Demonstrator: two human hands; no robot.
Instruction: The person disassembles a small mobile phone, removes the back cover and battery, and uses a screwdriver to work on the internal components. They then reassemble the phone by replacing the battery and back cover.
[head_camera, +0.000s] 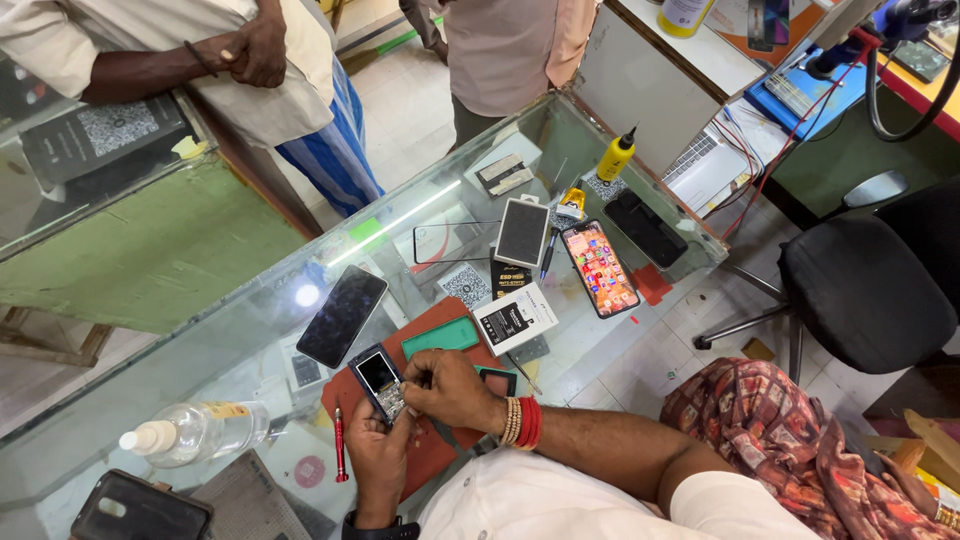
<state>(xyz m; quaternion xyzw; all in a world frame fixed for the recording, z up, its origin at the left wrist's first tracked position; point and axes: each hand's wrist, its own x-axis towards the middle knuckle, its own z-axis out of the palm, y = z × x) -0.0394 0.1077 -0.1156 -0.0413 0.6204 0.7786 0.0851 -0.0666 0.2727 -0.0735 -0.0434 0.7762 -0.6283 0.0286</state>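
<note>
We hold a small keypad phone (379, 383) between both hands over a reddish-brown work mat (420, 335) on the glass counter (180, 360). Our left hand (378, 455) cups the handset from below, fingers wrapped narrowly round its lower end. Our right hand (452, 388), with red and beige bangles (522, 422) at its wrist, is curled close over the keypad side, its fingertips pinching at the phone's lower right edge; what they pinch is too small for us to tell.

The phone is a dark bar-shaped handset, tilted with its top pointing away from us and to the left. Its small screen is lit pale, framed in black, and below it the key area looks grey and metallic.

Just beyond our right hand lies a green phone cover (441, 337) on the mat, and further out a white box (515, 318). Left of our left hand a red screwdriver (340, 445) lies on the counter, and further left a clear plastic bottle (195, 432) rests on its side. A large dark smartphone (342, 315) lies face up beyond our left hand. Well beyond our right hand, a smartphone with a lit colourful screen (600, 268) lies near a yellow bottle (615, 156). Other people stand across the counter.
</note>
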